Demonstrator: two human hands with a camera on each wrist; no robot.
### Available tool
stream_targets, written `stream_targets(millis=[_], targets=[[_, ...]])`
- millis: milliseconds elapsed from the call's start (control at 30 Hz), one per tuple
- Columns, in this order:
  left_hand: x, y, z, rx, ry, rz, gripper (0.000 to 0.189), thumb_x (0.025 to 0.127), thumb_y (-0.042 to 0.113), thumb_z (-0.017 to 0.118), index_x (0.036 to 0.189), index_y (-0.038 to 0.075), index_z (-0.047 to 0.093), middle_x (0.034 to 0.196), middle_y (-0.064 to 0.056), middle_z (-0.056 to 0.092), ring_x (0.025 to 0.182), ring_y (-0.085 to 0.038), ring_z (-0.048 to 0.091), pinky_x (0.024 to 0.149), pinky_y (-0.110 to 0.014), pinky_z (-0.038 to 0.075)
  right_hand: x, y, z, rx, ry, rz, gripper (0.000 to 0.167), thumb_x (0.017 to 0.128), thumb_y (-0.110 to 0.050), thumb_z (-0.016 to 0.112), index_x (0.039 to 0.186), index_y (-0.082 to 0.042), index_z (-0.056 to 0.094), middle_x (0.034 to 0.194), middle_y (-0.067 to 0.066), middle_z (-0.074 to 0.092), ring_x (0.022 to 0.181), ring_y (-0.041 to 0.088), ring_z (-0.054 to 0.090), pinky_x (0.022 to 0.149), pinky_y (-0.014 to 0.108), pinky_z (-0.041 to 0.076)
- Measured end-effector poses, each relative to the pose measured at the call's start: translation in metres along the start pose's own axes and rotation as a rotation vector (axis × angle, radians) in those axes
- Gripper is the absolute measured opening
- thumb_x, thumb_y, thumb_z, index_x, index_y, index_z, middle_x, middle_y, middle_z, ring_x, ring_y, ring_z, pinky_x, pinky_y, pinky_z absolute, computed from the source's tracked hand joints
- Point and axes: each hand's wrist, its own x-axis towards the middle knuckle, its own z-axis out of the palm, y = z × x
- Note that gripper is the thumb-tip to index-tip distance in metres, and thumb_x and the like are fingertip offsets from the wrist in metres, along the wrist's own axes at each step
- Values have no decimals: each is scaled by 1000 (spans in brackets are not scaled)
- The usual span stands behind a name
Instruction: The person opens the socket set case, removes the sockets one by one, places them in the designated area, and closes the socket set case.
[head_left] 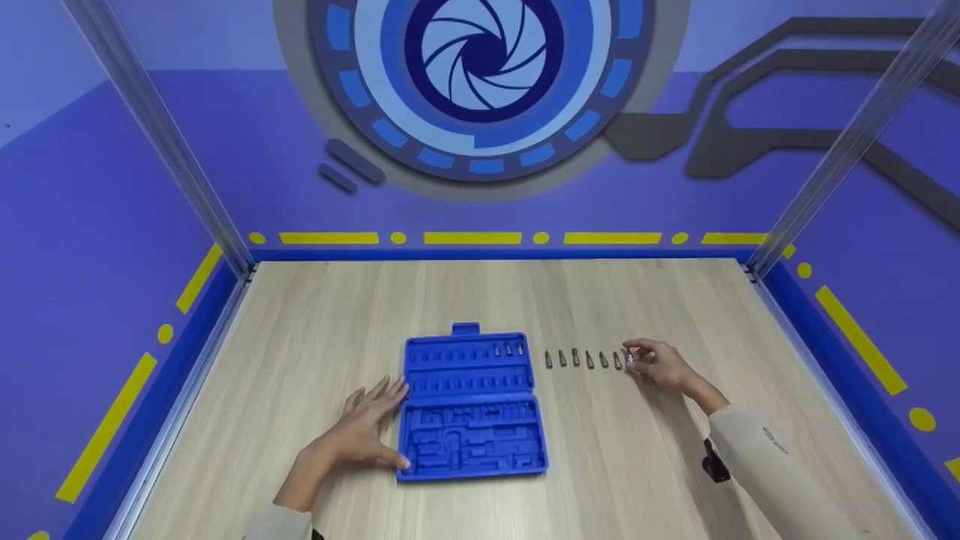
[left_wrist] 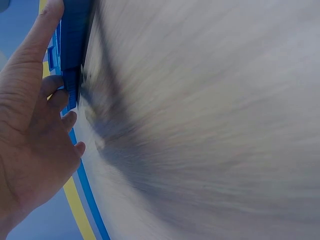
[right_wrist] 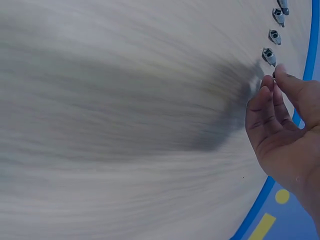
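Likely light and hard, the bit (head_left: 631,358) at the row's (head_left: 589,361) right end suits a mid-length pinch; the right hand (head_left: 664,365) nips it, fingers (right_wrist: 258,104) nearly closed; the left hand (head_left: 364,429), spread, touches the case (head_left: 480,451).

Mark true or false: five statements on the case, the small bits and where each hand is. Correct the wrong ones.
1. The blue case lies open on the table. True.
2. The left hand is well away from the case. False: it touches the case's left side.
3. The right hand pinches a bit. True.
4. The loose bits are lined up left of the case. False: their row is on its right.
5. Three stored bits sit near the case's upper right corner. True.
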Motion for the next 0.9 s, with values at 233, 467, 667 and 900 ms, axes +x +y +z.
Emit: stream_targets(millis=[233,467,667,900], targets=[[0,-1,0,-6,-3,7,131,61,57,93,159,0,28,168,-23,22,155,-53,14,119,-76,7,1,5,6,-50,-3,-5,41,97,1,65,134,13,56,103,24,68,80,18,60,58,18,48],[-1,-2,0,-3,-8,-3,131,61,59,92,160,1,27,168,-23,22,155,-51,14,120,-76,7,4,6,8,-60,-14,6,42,99,-2,62,137,13,53,101,20,66,76,16,58,57,19,47],[-1,-1,-1,-22,-6,-15,130,61,55,94,160,1,27,168,-24,21,155,-51,13,120,-75,6,2,3,2,-72,-46,-19,45,99,-4,64,138,14,51,108,27,67,85,23,63,61,24,51],[-2,2,-1,-22,-6,-19,130,62,55,93,160,2,27,168,-24,20,156,-51,13,120,-75,6,4,-6,-8,-101,-40,-41,43,98,-1,61,136,16,51,111,32,64,91,32,68,69,30,56]])
